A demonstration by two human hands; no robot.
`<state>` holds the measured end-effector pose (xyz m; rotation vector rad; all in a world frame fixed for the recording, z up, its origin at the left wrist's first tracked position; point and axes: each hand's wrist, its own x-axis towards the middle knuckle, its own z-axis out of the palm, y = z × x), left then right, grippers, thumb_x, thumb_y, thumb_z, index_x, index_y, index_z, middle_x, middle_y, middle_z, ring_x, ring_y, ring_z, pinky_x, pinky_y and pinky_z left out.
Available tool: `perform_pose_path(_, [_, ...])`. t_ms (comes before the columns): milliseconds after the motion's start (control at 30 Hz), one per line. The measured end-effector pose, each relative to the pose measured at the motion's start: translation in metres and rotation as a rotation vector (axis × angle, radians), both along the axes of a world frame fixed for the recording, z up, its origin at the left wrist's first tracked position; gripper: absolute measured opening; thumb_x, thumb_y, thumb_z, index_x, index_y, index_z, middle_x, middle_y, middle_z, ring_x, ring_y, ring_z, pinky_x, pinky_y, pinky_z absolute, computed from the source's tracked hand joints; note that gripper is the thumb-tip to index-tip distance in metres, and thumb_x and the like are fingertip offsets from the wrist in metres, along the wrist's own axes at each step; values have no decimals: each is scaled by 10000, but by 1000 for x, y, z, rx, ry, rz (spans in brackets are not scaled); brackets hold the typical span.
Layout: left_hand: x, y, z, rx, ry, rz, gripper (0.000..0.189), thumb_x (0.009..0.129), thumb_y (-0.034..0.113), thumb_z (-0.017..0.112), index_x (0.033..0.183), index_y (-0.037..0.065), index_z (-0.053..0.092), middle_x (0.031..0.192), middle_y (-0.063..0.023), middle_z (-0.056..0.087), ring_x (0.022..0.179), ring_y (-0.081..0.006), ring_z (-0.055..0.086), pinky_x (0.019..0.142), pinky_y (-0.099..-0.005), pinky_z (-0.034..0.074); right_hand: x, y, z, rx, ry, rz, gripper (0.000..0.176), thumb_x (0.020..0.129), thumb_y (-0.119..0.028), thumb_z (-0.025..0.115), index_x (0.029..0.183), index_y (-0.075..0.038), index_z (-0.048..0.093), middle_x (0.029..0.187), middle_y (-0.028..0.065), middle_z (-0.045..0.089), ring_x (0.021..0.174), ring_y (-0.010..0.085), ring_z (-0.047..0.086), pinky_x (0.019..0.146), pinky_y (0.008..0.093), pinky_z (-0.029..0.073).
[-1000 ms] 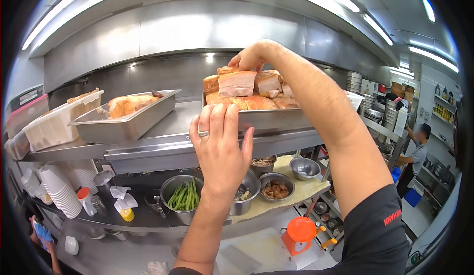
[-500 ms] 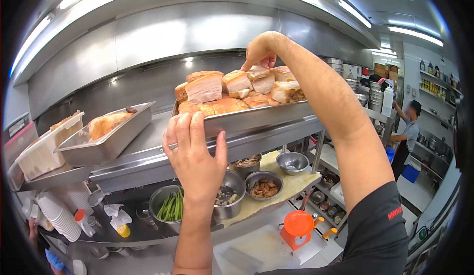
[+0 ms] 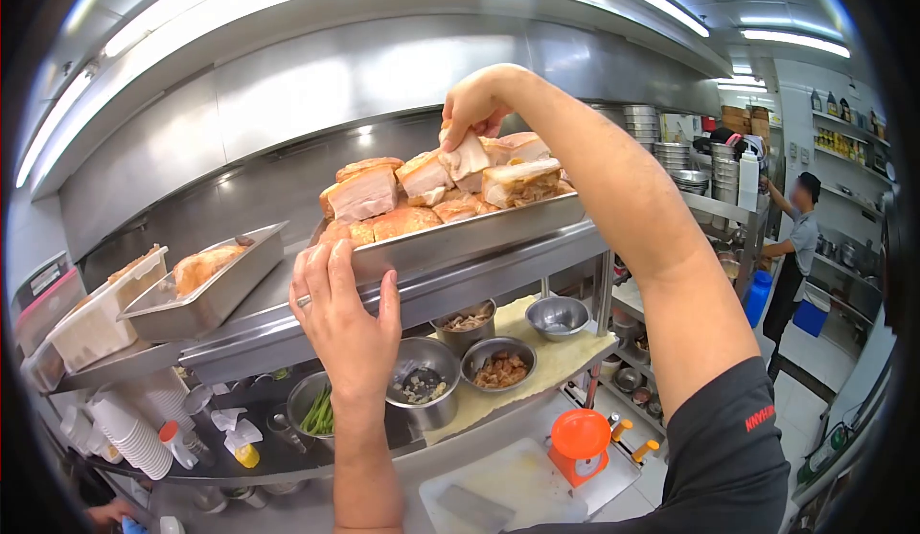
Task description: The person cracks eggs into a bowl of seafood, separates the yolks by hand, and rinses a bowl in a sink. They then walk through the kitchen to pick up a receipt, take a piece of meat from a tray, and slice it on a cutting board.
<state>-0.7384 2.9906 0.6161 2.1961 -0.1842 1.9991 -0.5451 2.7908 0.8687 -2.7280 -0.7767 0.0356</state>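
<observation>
Pork piece (image 3: 467, 158) at top of the meat pile, back of the tray (image 3: 479, 235), pinched between thumb and fingertips of the right hand (image 3: 476, 103), which reaches in from above; piece looks lifted a bit off the others, cannot tell if it touches them. Tray sits tilted on the top shelf (image 3: 278, 328), near edge low, loaded with more pork chunks (image 3: 364, 192), skin side up. Left hand (image 3: 347, 318) grips the tray's near left rim, fingers together curled over the edge, ring on one finger. Left along the same shelf: second tray (image 3: 163, 316) with a roast bird in it, then a plastic tub (image 3: 91, 316). Lower shelf under the tray: metal bowls on a yellow cloth (image 3: 565, 354), one with green beans (image 3: 316, 409), one with brown meat bits (image 3: 498, 368), one empty bowl (image 3: 558, 316). Orange scale (image 3: 580, 443) on the counter below. Paper cups (image 3: 134, 433) stacked far left. Another person (image 3: 797, 247) is well apart at far right.
</observation>
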Motion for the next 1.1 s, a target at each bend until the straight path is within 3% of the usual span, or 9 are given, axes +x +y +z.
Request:
perform_pose_path(100, [-2, -1, 1, 0, -1, -3, 590, 825, 177, 810, 1341, 30, 564, 1343, -179, 555, 1352, -399, 449, 1155, -515, 324, -7, -28, 21, 153, -176, -29, 386, 841, -288, 833, 1121, -60, 696, 1004, 61, 720, 888, 173, 682, 725, 336, 591])
perform_pose_path(300, [-4, -2, 3, 8, -10, 9, 578, 816, 153, 805, 1330, 36, 567, 1330, -178, 564, 1336, -396, 463, 1141, -514, 337, -17, -61, 44, 340, -498, -176, 376, 841, -293, 808, 1110, -52, 700, 983, 58, 720, 871, 170, 673, 730, 351, 593])
perform_pose_path(567, [-4, -2, 3, 43, -6, 28, 563, 836, 138, 781, 1343, 31, 561, 1338, -166, 568, 1327, -388, 474, 1124, -503, 357, -43, -41, 19, 232, -229, 172, 412, 890, -385, 794, 1108, -50, 698, 1003, 70, 682, 872, 157, 627, 738, 343, 587])
perform_pose_path(733, [-2, -1, 2, 34, 2, 7, 541, 844, 188, 775, 1330, 54, 577, 1331, -163, 561, 1348, -375, 463, 1143, -514, 308, -37, -23, -2, 128, -43, 322, 431, 892, -395, 798, 1133, -52, 695, 959, 69, 651, 857, 171, 609, 771, 348, 601])
perform_pose_path(900, [-6, 0, 3, 45, 23, -1, 532, 854, 189, 770, 1333, 67, 573, 1339, -151, 569, 1344, -369, 467, 1144, -510, 301, -31, -16, -24, 160, -154, 239, 337, 941, -264, 728, 1169, -21, 674, 1077, 107, 703, 1056, 210, 683, 780, 354, 636])
perform_pose_path(1033, [-7, -1, 5, 59, 8, 44, 542, 848, 190, 777, 1339, 71, 580, 1333, -151, 574, 1323, -370, 485, 1120, -502, 343, -32, -36, -27, 109, -234, 228, 350, 964, -315, 700, 1205, -61, 680, 1089, 79, 722, 973, 201, 705, 793, 341, 624])
perform_pose_path(1100, [-8, -1, 5, 72, -2, 68, 548, 844, 199, 780, 1339, 70, 584, 1330, -154, 574, 1316, -372, 492, 1108, -500, 363, -53, -55, -32, 35, -215, 224, 425, 946, -366, 724, 1255, -78, 675, 1125, 94, 720, 1021, 212, 696, 862, 358, 599])
